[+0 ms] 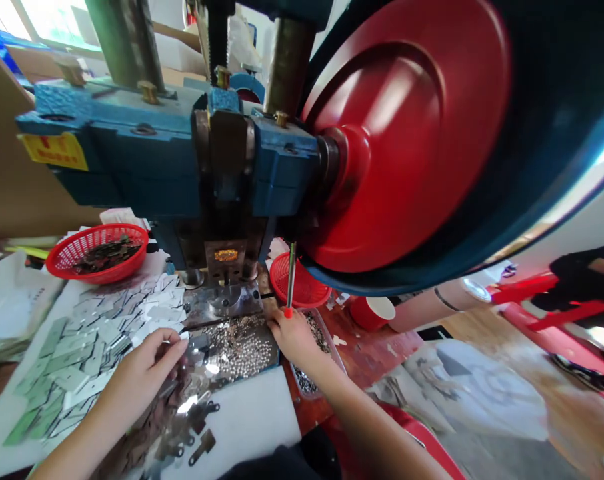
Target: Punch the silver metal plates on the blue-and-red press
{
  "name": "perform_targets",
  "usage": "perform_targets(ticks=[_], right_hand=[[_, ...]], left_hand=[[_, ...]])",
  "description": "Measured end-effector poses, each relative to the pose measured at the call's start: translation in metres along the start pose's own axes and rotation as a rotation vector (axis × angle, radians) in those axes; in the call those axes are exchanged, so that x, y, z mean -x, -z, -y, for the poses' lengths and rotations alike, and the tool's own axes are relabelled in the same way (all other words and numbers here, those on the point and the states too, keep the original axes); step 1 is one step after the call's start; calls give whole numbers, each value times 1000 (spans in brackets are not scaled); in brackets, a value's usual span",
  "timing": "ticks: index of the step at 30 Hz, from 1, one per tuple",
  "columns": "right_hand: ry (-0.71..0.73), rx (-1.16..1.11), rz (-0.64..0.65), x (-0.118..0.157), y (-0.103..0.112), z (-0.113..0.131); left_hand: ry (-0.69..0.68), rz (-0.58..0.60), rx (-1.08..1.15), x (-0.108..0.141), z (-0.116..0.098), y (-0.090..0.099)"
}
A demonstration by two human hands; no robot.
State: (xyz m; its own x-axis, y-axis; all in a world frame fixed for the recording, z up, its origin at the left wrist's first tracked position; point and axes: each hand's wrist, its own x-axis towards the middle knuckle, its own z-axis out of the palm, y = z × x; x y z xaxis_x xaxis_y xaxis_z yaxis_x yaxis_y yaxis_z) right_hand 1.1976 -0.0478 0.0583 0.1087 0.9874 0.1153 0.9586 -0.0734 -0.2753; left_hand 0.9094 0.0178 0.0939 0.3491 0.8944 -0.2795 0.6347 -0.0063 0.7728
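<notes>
Thumb and index finger of my left hand [155,357] are pinched together just in front of the press's metal die [227,300]. A pale edge shows at the fingertips, too small to name. My right hand [297,337] is right of the die, beside a heap of small shiny metal parts [242,353], its fingers curled and partly hidden; I cannot make out what they hold. A thin metal rod [291,277] with a red end rises at its knuckles; whether it is gripped is unclear. Flat metal plates [87,353] lie left, and dark metal tabs [197,427] nearer me.
Overhead is the blue press body [132,167] with a big red flywheel [412,140]. Red baskets stand left [99,267] and behind my right hand [309,287]. A clear tray [332,347] of small parts and a red cup [372,313] are at right. Another person's dark sleeve [577,273] shows far right.
</notes>
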Motion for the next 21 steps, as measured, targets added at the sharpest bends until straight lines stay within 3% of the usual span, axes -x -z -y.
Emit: perform_targets(ticks=[4, 7, 10, 15, 21], right_hand=[[35, -227, -126, -16, 5, 25], [109, -317, -183, -45, 8, 51], [174, -255, -168, -70, 8, 66], [294, -208, -155, -73, 8, 63], [259, -515, -171, -71, 3, 55]], left_hand=[[-3, 21, 297, -5, -8, -4], [-33, -2, 315, -6, -13, -5], [-43, -24, 237, -7, -12, -5], [-54, -105, 277, -18, -10, -4], [-121, -197, 243, -41, -29, -11]])
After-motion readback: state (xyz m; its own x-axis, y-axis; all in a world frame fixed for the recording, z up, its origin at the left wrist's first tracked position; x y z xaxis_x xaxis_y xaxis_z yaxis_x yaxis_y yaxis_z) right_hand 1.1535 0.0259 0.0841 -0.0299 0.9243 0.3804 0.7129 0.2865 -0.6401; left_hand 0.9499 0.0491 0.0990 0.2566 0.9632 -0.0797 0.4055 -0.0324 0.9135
